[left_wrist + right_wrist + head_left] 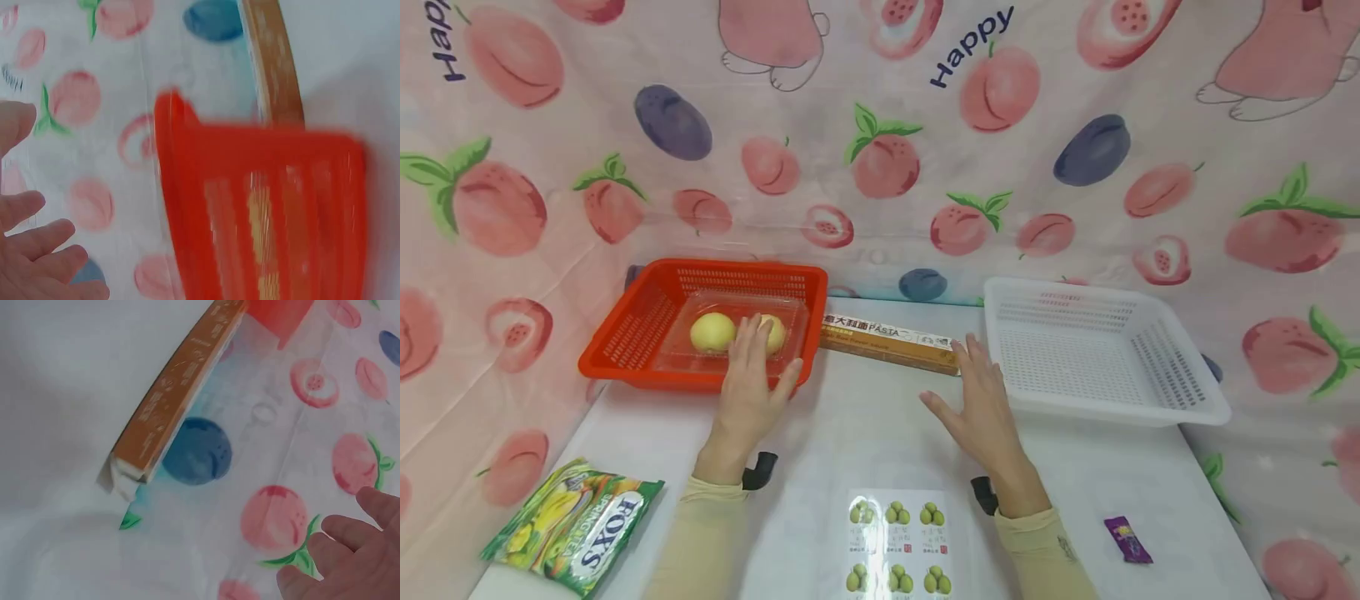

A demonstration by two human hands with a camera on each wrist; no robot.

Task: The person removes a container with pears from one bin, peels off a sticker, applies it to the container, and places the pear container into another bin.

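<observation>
My left hand (pixel 748 383), fingers spread, is at the front right of the red basket (pixel 655 379) and overlaps its rim in the head view. In that basket lies a clear plastic tray (pixel 673 354) with two round pale yellow fruits (pixel 712 332); the fingers partly cover the right one. The left wrist view shows the slotted end of the red basket (pixel 244 150) beside the loosely spread left hand (pixel 47 256). My right hand (pixel 985 412) hovers with straight, parted fingers between a long brown pasta box (pixel 887 346) and a white basket (pixel 1097 408). Both hands hold nothing.
A green Fox's candy bag (pixel 576 529) lies at the front left. Front centre is a sheet (pixel 898 537) printed with green fruits. One small purple wrapped candy (pixel 1127 540) sits front right. Behind everything hangs a peach-print cloth (pixel 865 250). Black bands (pixel 760 471) circle the wrists.
</observation>
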